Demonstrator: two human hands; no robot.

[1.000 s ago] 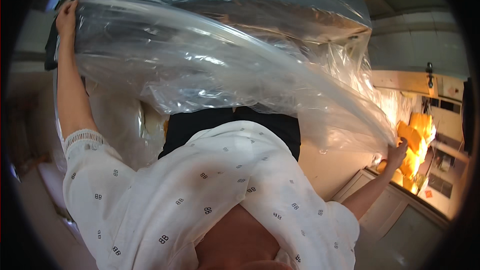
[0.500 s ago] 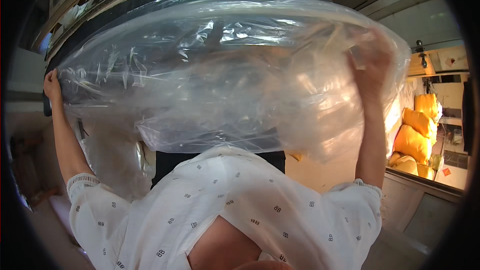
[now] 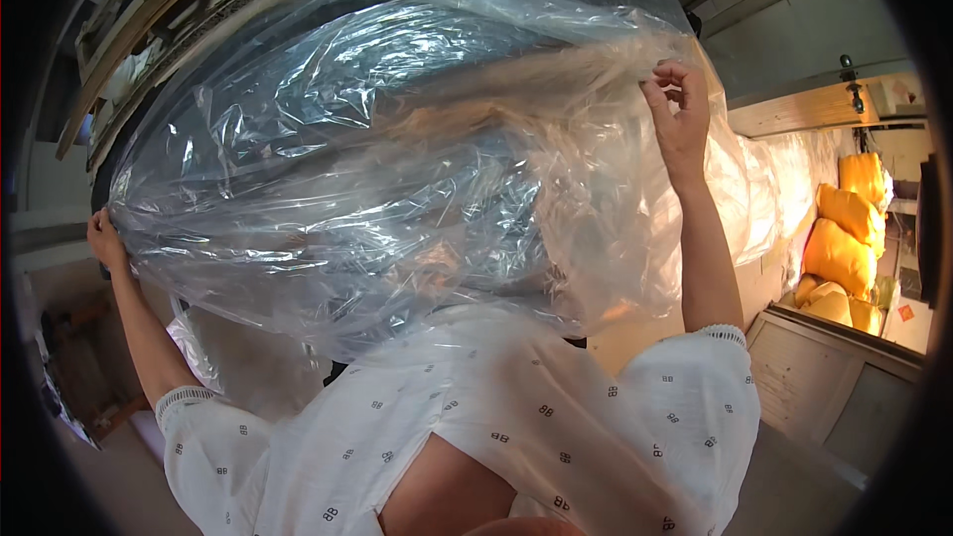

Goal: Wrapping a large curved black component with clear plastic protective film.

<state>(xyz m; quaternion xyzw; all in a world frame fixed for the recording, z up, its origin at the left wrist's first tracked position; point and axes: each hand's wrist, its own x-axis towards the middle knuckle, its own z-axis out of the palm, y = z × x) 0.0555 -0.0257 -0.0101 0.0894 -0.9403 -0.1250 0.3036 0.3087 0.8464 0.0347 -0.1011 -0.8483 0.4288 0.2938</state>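
While both hands [image 3: 678, 109] apparently pinch it, clear plastic sheet [image 3: 397, 169] billows

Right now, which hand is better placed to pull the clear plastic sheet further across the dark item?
Probably the right hand: raised high, its grip pinches the large clear crinkled plastic sheet at its top edge. The left hand holds the low far-left edge, arm stretched out.
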